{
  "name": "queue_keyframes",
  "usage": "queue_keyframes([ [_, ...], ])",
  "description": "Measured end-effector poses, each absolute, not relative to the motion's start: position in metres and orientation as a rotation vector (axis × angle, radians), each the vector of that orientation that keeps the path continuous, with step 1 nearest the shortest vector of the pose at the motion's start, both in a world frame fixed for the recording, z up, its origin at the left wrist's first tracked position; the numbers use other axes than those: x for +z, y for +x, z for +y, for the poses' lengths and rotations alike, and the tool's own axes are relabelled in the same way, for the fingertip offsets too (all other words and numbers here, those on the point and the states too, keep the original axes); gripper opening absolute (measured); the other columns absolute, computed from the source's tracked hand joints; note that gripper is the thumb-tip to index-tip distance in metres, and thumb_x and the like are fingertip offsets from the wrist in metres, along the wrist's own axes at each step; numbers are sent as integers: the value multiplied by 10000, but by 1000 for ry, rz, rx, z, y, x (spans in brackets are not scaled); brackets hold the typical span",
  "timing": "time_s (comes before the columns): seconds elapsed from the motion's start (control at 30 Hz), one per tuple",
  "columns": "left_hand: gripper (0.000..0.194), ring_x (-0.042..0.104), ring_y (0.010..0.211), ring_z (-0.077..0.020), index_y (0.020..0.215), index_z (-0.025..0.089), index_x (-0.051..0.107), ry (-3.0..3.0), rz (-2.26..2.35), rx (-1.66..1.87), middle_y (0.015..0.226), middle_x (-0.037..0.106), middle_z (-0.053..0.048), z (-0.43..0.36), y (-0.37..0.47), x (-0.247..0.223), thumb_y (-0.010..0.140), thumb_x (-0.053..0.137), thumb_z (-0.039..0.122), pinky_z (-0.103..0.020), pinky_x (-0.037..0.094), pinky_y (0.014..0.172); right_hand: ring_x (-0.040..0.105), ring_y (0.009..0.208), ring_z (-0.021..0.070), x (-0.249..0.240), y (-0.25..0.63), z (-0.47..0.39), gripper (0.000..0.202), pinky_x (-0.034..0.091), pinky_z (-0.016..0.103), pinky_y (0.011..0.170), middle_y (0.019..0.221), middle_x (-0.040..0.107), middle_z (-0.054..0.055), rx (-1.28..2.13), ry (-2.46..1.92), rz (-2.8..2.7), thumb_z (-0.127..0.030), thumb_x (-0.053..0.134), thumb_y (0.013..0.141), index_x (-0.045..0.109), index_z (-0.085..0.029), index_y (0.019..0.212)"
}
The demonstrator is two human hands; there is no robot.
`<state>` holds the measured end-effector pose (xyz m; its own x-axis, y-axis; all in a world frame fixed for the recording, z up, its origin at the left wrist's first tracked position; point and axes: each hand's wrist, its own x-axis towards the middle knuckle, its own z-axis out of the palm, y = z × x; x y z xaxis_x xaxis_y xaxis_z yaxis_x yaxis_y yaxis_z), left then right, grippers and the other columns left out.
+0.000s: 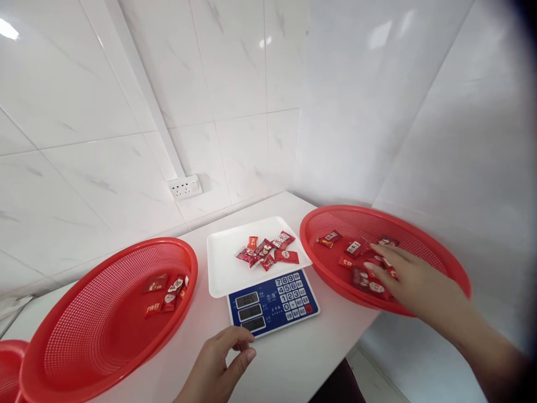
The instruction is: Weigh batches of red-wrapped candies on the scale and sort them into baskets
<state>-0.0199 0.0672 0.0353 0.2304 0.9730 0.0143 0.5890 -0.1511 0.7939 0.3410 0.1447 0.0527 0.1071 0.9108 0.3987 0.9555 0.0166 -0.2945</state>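
My right hand [406, 280] reaches into the right red basket [335, 280], fingers stretched out and apart over small red wrapped packets [354, 248]. Whether its fingertips touch them I cannot tell; some packets are hidden beneath it. In front of the digital scale [274, 305] is my left hand [222, 358], holding nothing, with a gap between its bent index finger and thumb. On the scale's white tray [226, 263] several red wrapped packets [264, 249] lie in a loose cluster towards the right. The scale has a blue panel with number keys and lit displays.
To the left, another red basket [84, 296] holds several similar packets [168, 294] on its right side. Part of a further red basket [9, 364] shows at the left edge. A tiled wall [235, 112] with a socket [184, 187] stands behind the white table [293, 347].
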Motion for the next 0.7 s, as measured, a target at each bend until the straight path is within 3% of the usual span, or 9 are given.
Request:
queue_keyframes([
  [0.13,198,584,733,-137,820,222,612,1879,1378,704,790,661,-5,73,-20,31,836,501,386,-198,454,668,351,1284,279,55,276,148,530,362,434,996,1404,393,91,107,-1732,-2054,-518,385,856,464,-227,1291],
  [0.33,224,581,687,-137,809,221,623,1872,1383,845,747,661,-9,66,-25,24,824,512,416,-203,468,652,118,1359,338,34,191,190,728,210,461,1063,1476,195,200,336,-1708,-2261,-599,292,860,279,-115,1404],
  [0.47,238,601,713,-143,851,224,626,1868,1477,758,790,678,-21,56,-40,23,827,502,426,-203,485,661,73,1354,378,27,171,224,749,151,522,1046,1482,148,214,378,-1841,-2268,-621,280,851,226,-139,1421],
  [0.7,254,616,726,-156,858,227,628,1829,1584,677,804,687,-27,49,-51,24,823,492,439,-209,503,648,92,1365,313,37,140,234,604,106,529,1052,1493,193,112,448,-1495,-2483,-576,316,863,333,-252,1372],
])
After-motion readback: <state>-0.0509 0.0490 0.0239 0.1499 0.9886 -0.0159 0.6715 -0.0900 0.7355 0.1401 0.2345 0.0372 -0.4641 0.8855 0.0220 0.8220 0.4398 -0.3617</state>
